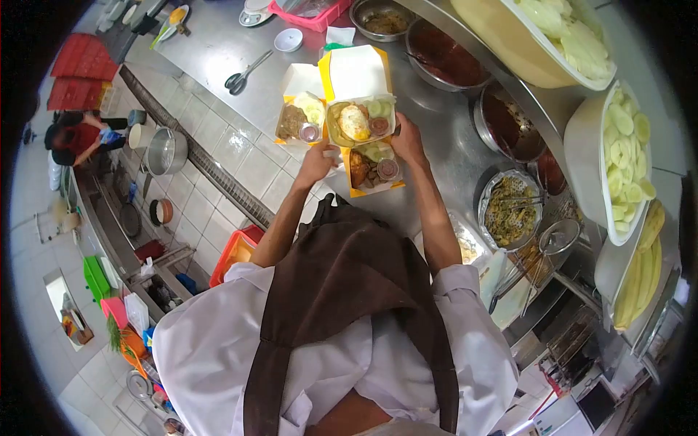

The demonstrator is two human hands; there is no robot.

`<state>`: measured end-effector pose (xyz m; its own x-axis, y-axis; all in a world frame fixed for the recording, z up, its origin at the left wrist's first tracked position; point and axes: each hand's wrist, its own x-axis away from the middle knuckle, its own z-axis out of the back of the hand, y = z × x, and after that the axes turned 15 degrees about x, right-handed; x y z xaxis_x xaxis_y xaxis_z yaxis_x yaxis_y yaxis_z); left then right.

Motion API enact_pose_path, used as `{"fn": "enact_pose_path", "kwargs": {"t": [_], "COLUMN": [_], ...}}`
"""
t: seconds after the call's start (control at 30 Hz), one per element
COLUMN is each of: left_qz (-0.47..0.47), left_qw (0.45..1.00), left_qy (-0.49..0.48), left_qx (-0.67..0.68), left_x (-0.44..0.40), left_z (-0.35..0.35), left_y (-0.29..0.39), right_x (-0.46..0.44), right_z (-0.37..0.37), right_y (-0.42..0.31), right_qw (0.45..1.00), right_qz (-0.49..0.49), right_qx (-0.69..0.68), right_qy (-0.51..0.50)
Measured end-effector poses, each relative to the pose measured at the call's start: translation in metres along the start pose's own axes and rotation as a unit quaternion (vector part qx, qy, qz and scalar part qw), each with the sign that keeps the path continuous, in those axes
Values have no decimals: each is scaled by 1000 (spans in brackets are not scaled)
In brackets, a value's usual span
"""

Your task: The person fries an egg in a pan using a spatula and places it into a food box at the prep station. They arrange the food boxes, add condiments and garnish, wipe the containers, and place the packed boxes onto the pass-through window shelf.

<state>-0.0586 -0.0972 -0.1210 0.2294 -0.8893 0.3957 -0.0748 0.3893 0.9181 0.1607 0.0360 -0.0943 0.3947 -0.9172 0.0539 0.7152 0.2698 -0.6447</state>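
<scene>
From the head camera, the middle box (pixel 356 76) is sitting wide open over the steel counter (pixel 211 54), between both hands, its near edge overlapping the lower box (pixel 378 190), the left box (pixel 302 81) standing just beside it. It's looking like thin folded card, so light and springy in the walls, but the food is probably weighing the base down. The fried egg (pixel 354 125) is lying loose on top, soft and likely slippery; the sauce cup (pixel 379 126) could be tipping if the box tilts. Best hold: low on both side walls, fingers supporting the base, leaving that floppy lid alone.

Now the hands! The right hand (pixel 408 139) is pressing against the box's right side, fingers partly curled; whether they're pinching the wall isn't showing. The left hand (pixel 314 166) is bending its fingers in at the near left corner, half closed, and its actual grip is hiding from us.
</scene>
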Motion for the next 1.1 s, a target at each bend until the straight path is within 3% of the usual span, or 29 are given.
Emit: {"fn": "enact_pose_path", "kwargs": {"t": [0.03, 0.1, 0.13, 0.27, 0.47, 0.57, 0.63, 0.77, 0.83, 0.9, 0.93, 1.0, 1.07, 1.1], "left_qz": [1, -102, -51, -49, -174, -169, -86, -98, -47, -35, -24, -15, -4, 38], "left_qw": [1000, 986, 995, 998, 979, 978, 976, 976, 985, 980, 975, 973, 972, 953], "left_qy": [4, 10, 5, 51, 107, 99, 95, 109, 41, 29, 19, 34, 48, 38], "left_qx": [5, -135, -87, -5, 3, 77, 177, 162, 163, 193, 222, 226, 229, 299], "left_x": [0, 2, 5, 2, -15, -27, -35, -38, -33, -40, -46, -53, -50, -42], "left_z": [-4, -15, -19, -29, -34, -37, -39, -42, -36, -28, -26, -25, -24, -26], "left_y": [-3, 7, 12, -2, -35, -40, -40, -37, -31, -42, -50, -62, -60, -41], "right_x": [0, -3, -4, -4, -11, -12, -16, -19, -20, -28, -31, -28, -25, -25], "right_z": [0, -1, -1, -3, -10, -6, -5, 0, -1, -15, -17, -14, -11, -10], "right_y": [0, 1, 1, 1, 14, 13, 15, 19, 23, 44, 49, 45, 38, 35], "right_qw": [1000, 999, 999, 999, 999, 998, 998, 996, 997, 978, 978, 997, 996, 993], "right_qz": [3, 9, 15, 24, 38, 38, 47, 25, 26, 9, 11, -52, -71, -90], "right_qx": [3, -7, -3, -24, -37, -38, -34, -76, -72, -203, -203, -58, -5, 48], "right_qy": [-5, -34, -37, -26, -3, -20, -23, -40, -29, -39, -39, 30, 45, 62]}}
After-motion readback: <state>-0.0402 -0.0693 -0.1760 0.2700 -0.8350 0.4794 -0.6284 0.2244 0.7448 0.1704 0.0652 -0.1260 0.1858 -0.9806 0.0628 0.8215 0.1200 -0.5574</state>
